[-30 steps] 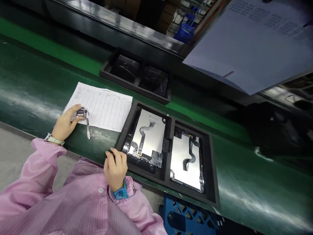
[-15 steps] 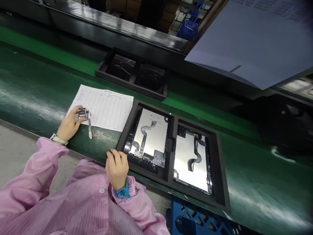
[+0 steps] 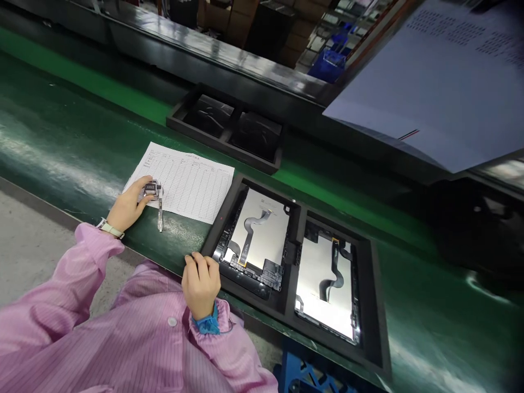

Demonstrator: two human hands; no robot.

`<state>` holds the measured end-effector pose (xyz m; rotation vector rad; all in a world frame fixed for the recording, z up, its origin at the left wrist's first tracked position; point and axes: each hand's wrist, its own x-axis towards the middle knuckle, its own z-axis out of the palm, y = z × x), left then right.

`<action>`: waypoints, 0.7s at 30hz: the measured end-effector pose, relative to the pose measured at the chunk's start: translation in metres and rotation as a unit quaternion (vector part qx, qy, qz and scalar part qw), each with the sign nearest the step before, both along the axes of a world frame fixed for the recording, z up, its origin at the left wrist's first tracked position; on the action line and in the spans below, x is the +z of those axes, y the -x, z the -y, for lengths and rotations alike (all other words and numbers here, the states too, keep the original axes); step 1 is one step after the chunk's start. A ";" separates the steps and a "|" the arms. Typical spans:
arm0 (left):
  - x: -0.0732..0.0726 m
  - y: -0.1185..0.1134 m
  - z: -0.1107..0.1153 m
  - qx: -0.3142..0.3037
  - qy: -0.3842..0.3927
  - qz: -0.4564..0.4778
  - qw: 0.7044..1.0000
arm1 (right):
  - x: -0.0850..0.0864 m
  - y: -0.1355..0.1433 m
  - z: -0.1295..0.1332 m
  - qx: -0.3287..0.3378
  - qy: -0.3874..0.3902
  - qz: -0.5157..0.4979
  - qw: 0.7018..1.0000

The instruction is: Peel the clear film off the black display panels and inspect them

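My left hand (image 3: 129, 206) has its thumb and forefinger around a small silver tally counter (image 3: 152, 189), which sits over the left edge of a printed form (image 3: 195, 188). A clear pen (image 3: 160, 216) lies just beside the counter, partly on the paper. At the front edge of the bench rests my right hand (image 3: 201, 285), its fingers loosely curled and nothing seen in them. Close to its right is a black two-compartment foam tray (image 3: 291, 284). Each compartment holds a silver-backed display panel, one on the left (image 3: 268, 232) and one on the right (image 3: 317, 278), with dark flex cables across them.
Another black tray (image 3: 229, 143) with two dark glossy panels stands farther back on the green bench (image 3: 73, 142). A large white sheet (image 3: 429, 82) hangs at the upper right. Below the bench edge is a blue plastic crate (image 3: 303, 368).
The view has shifted slightly, so the bench things appear a little farther right and lower. My left hand stays on the counter and my right hand stays at the bench edge.
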<state>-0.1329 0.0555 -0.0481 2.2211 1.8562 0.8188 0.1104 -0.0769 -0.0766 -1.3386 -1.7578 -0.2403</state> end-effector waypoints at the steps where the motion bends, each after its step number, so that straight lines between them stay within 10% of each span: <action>1: 0.000 0.000 0.000 0.002 0.003 0.001 1.000 | 0.000 0.000 0.000 0.000 -0.001 0.001 1.000; 21: 0.003 -0.003 0.001 0.002 0.022 0.016 1.000 | -0.004 0.000 0.002 0.000 0.003 0.007 1.000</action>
